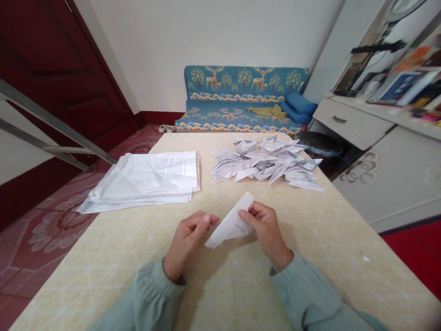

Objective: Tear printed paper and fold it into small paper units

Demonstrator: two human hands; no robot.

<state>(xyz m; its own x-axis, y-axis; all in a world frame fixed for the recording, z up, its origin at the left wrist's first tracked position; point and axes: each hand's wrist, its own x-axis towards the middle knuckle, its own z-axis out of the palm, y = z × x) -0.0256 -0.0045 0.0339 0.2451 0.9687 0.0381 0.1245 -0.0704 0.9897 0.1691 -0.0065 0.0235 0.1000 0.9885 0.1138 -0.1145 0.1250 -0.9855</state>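
Note:
A folded sheet of white paper (pixel 230 225), creased into a narrow slanted shape, is held above the middle of the table. My right hand (pixel 267 227) pinches its upper right part, thumb in front and fingers behind. Just left of the paper is my left hand (pixel 188 239), its fingers curled and the thumb against the index finger. Nothing shows in that left grip; whether its fingertips touch the paper's edge I cannot tell. Beyond my hands lie a stack of printed sheets (pixel 151 177) on the left and a pile of folded paper pieces (pixel 263 163) on the right.
The pale patterned table (pixel 220 294) spans the view, with a small white scrap (pixel 365 258) at right. A blue deer-print sofa (pixel 237 96) stands behind it. To the right are a round black stool (pixel 320 143) and a cluttered cabinet (pixel 389 170); metal bars (pixel 58 119) slant at left.

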